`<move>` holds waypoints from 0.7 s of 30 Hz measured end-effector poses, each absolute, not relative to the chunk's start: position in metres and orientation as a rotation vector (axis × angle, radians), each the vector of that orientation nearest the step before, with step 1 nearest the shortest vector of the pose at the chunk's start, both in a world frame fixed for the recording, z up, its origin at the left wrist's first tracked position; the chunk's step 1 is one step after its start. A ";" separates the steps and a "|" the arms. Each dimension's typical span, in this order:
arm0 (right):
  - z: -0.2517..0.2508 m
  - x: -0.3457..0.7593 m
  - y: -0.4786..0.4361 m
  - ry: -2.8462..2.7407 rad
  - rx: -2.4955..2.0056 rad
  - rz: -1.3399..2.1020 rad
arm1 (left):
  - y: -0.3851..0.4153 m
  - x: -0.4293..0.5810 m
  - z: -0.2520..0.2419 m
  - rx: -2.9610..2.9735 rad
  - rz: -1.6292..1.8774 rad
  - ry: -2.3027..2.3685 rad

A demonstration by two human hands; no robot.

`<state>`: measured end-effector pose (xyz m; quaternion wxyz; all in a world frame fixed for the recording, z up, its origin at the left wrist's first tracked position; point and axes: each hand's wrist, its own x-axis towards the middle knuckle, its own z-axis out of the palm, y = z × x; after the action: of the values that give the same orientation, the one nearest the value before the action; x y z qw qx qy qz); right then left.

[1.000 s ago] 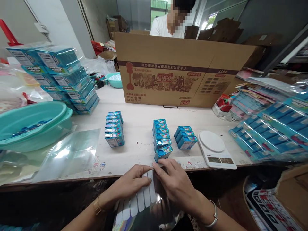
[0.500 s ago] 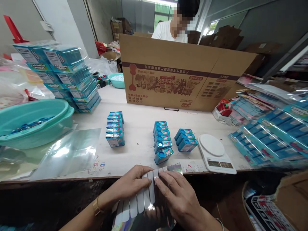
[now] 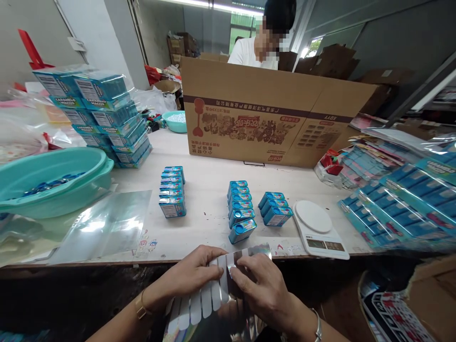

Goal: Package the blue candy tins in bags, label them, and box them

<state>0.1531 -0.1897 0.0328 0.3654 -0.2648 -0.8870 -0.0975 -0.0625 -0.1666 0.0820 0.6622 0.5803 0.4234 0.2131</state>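
A shiny silver sheet of long, round-ended clear stickers (image 3: 206, 301) tilts at the table's front edge. My left hand (image 3: 195, 273) grips its upper left side, with the thumb lying across the strips. My right hand (image 3: 265, 287) is over the sheet's right part, its fingers bent and pinching the end of one sticker strip. Just beyond the hands stands a row of small blue candy tins (image 3: 240, 204), the nearest one (image 3: 242, 231) turned askew. A second row of tins (image 3: 172, 206) stands to the left, and a group of three (image 3: 276, 211) to the right.
A white scale (image 3: 320, 232) sits at right, before stacked blue packs (image 3: 402, 204). Wrapped boxes (image 3: 103, 109) and a teal basin (image 3: 96, 164) stand at left, near clear plastic sheets (image 3: 107, 223). A large carton (image 3: 270, 85) blocks the back; a person (image 3: 245, 52) is behind it.
My right hand's fingers have drawn back and curled more at the sticker's end. My left hand keeps its hold on the sheet. The view has tipped slightly.
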 end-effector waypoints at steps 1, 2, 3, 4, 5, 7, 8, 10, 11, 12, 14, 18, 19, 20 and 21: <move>0.033 0.153 -0.190 -2.269 -0.681 -0.251 | -0.167 -0.063 0.082 1.308 0.476 0.953; 0.033 0.153 -0.190 -2.253 -0.686 -0.251 | -0.167 -0.063 0.081 1.305 0.469 0.943; 0.033 0.153 -0.191 -2.232 -0.696 -0.253 | -0.167 -0.062 0.081 1.303 0.464 0.930; 0.034 0.153 -0.191 -2.213 -0.714 -0.259 | -0.168 -0.062 0.080 1.302 0.460 0.913; 0.034 0.152 -0.191 -2.206 -0.735 -0.270 | -0.168 -0.061 0.080 1.305 0.459 0.898; 0.034 0.152 -0.192 -2.234 -0.773 -0.299 | -0.168 -0.060 0.080 1.315 0.459 0.881; 0.035 0.152 -0.192 -2.261 -0.782 -0.314 | -0.168 -0.060 0.080 1.320 0.459 0.881; 0.035 0.153 -0.193 -2.305 -0.778 -0.340 | -0.168 -0.060 0.079 1.321 0.454 0.898; 0.036 0.154 -0.193 -2.314 -0.769 -0.349 | -0.168 -0.060 0.079 1.316 0.452 0.911; 0.036 0.155 -0.194 -2.313 -0.758 -0.358 | -0.168 -0.060 0.078 1.313 0.451 0.923; 0.038 0.157 -0.196 -2.314 -0.734 -0.372 | -0.168 -0.062 0.076 1.315 0.462 0.941; 0.041 0.159 -0.199 -2.334 -0.722 -0.362 | -0.167 -0.062 0.077 1.301 0.486 0.966; 0.041 0.159 -0.199 -2.334 -0.727 -0.354 | -0.167 -0.062 0.077 1.287 0.488 0.975; 0.041 0.158 -0.199 -2.325 -0.731 -0.346 | -0.168 -0.061 0.079 1.276 0.488 0.981; 0.040 0.158 -0.198 -2.313 -0.732 -0.336 | -0.168 -0.060 0.080 1.268 0.490 0.983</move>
<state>0.1576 -0.1980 0.0404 0.3393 -0.2810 -0.8884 -0.1291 -0.0601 -0.1681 0.0797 0.6684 0.5622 0.4359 0.2171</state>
